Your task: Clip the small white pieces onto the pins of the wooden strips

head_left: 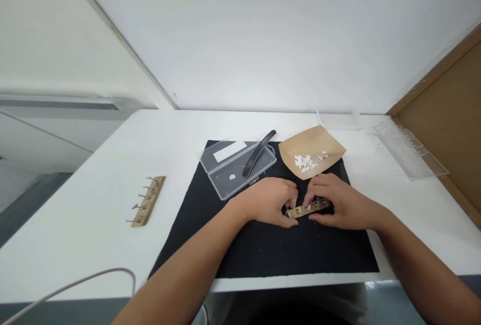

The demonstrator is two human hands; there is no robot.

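Between my two hands, just above the black mat [263,255], is a narrow wooden strip [302,210] with several small metal clips along it. My left hand [270,200] is closed on the strip's left end. At the right end, my right hand [334,202] is closed too, with thumb and fingers around the strip. Small pale bits show on the clips, too small to make out. A brown paper tray [319,139] holding several white flakes [305,163] sits just beyond my right hand. A black curved nail file [259,153] lies across an opened clear plastic case [240,172].
A second wooden strip with upright metal clips [148,202] stands on the white table [93,214] to the left. Clear plastic trays [409,152] lie at the right by a brown panel [447,124]. A white cable [90,277] loops over the front left edge.
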